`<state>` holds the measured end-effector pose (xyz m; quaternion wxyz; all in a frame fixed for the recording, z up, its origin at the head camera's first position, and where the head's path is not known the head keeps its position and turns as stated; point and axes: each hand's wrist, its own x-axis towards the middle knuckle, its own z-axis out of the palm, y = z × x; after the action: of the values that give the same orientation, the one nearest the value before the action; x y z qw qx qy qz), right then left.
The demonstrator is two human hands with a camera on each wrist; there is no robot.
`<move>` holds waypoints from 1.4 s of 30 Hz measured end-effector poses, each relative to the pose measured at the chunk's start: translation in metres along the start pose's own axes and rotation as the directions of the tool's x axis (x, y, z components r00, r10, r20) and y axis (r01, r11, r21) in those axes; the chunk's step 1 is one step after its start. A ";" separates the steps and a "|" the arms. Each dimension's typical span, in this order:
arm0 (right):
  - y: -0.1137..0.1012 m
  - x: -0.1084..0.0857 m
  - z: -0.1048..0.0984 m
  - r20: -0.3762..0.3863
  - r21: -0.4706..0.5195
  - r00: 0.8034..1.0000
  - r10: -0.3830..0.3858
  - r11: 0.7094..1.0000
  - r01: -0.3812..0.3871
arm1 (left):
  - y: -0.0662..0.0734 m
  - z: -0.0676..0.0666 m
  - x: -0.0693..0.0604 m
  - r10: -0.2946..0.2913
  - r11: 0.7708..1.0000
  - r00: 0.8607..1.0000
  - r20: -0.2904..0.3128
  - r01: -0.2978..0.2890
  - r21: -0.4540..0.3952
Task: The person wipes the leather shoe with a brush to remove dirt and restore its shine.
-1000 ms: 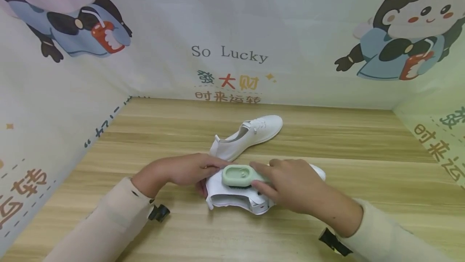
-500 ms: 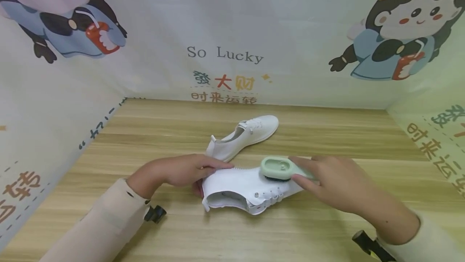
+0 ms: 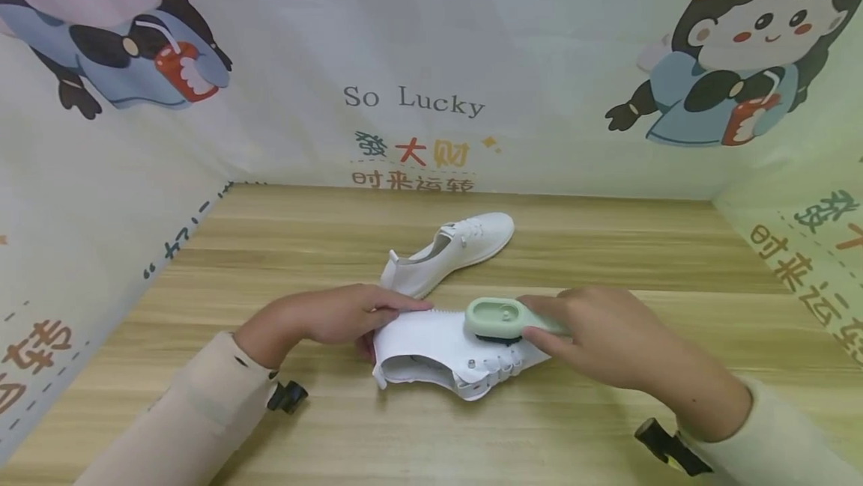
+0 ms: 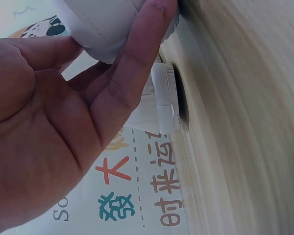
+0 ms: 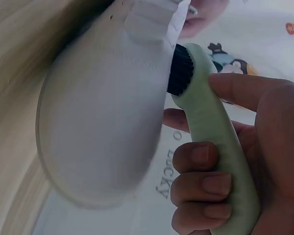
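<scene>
A white lace-up shoe (image 3: 418, 336) lies on its side, its opening facing me and its toe to the right. My left hand (image 3: 344, 314) grips it at the heel; in the left wrist view, thumb and fingers close round the heel (image 4: 105, 24). My right hand (image 3: 607, 336) holds a pale green shoe brush (image 3: 495, 314) by its handle, fingers wrapped round it in the right wrist view. The dark bristles (image 5: 181, 71) touch the shoe's upper side, just beyond the laces. From the head view, the right hand hides the toe, which shows in the right wrist view.
A second white shoe (image 3: 492, 228) stands upright just behind the first, toe pointing right and away. Both rest on a wood-grain tabletop (image 3: 270, 246). Printed cloth walls (image 3: 553, 96) with cartoon figures and lettering enclose the back and sides.
The brush slid right along the shoe from near the heel towards the toe, then came a little back left. My left hand kept its grip at the heel.
</scene>
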<state>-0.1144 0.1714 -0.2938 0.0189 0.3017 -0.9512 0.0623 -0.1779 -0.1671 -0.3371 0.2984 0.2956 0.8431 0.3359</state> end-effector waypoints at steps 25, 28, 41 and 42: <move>-0.023 0.019 0.022 -0.037 -0.033 0.999 -0.024 0.999 0.023 | -0.002 0.001 0.001 0.030 0.999 1.000 -0.003 -0.030 0.016; -0.014 0.014 0.016 -0.030 0.003 1.000 -0.002 1.000 0.002 | -0.001 0.000 0.001 0.029 0.999 1.000 -0.006 -0.029 0.014; 0.014 -0.003 -0.010 0.065 0.107 0.996 0.064 0.992 -0.071 | -0.001 0.000 0.000 0.020 1.000 1.000 0.000 -0.020 0.018; 0.014 -0.003 -0.010 0.064 0.112 0.996 0.062 0.991 -0.069 | -0.001 0.000 0.000 0.018 1.000 1.000 -0.004 -0.018 0.024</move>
<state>-0.1201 0.1852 -0.2853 -0.0292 0.2729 -0.9555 0.1080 -0.1784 -0.1676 -0.3380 0.2899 0.3060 0.8450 0.3291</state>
